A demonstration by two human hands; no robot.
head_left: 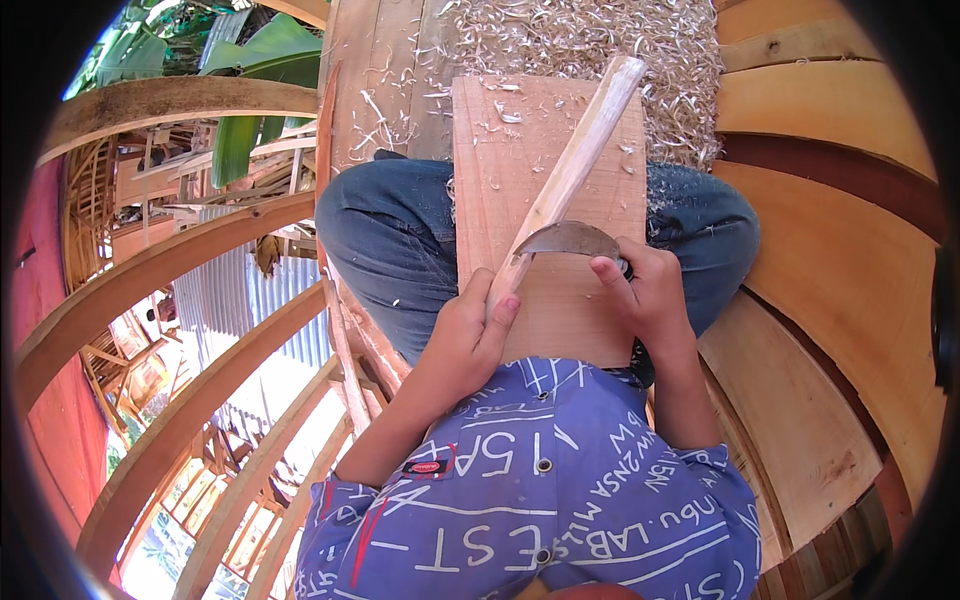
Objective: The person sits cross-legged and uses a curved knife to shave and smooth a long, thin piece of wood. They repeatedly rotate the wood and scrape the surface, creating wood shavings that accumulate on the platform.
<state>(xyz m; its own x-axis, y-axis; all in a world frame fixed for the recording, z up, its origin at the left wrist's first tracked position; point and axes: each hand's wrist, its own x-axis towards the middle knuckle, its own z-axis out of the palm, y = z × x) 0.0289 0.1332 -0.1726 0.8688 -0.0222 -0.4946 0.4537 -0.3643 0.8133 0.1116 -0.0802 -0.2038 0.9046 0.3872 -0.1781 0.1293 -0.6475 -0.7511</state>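
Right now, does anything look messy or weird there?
Yes, it's messy: curly wood shavings lie scattered over the planks beyond the board, heaped thickest toward the right; a few dot the board itself. The held stick and curved blade don't look odd.

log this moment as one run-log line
left hand: grips pale stick | right hand: holds curved blade | blade: against stick | board: beneath stick | shavings: on board, beyond it

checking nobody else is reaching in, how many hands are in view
2: the left hand grips the lower end of the pale stick; the right hand holds the curved knife. None seem hidden.
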